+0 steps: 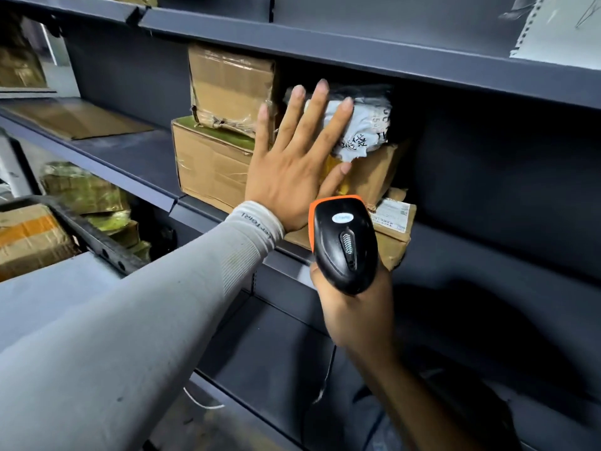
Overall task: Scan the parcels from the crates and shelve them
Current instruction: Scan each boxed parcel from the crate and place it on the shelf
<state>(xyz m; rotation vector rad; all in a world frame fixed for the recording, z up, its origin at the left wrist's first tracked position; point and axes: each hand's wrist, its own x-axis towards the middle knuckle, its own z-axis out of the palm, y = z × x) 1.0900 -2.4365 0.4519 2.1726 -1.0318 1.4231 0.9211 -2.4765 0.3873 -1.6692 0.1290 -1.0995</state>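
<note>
A: What sits round the parcels on that shelf (156,151)?

B: At the left of the group a big box (208,167), with a taped box (231,89) stacked on top. Right of them a brown bag (370,174), a grey bag (364,125) resting on it, and below, at the shelf's front lip, a flat parcel (395,229) with a white label. Further left on the same shelf lies a flat card sheet (74,118). The shelf above overhangs the stack closely. Lower left, a crate (97,236) holds a taped parcel (29,239).

A: How does the grey bag lie?

B: Crumpled, long axis roughly left to right, printed side facing out.

A: And the hands?

B: The left hand (292,170), in a grey sleeve (162,304), is spread flat, fingers straight and fanned. Its fingertips lie on the grey bag, the thumb on the brown bag; the palm covers the gap between the boxes and bags. It grips nothing.

A: The right?

B: The right hand (354,307) is curled round the handle of a scanner (344,242), black with an orange rim, head tilted up toward the flat parcel, just before its label.
</note>
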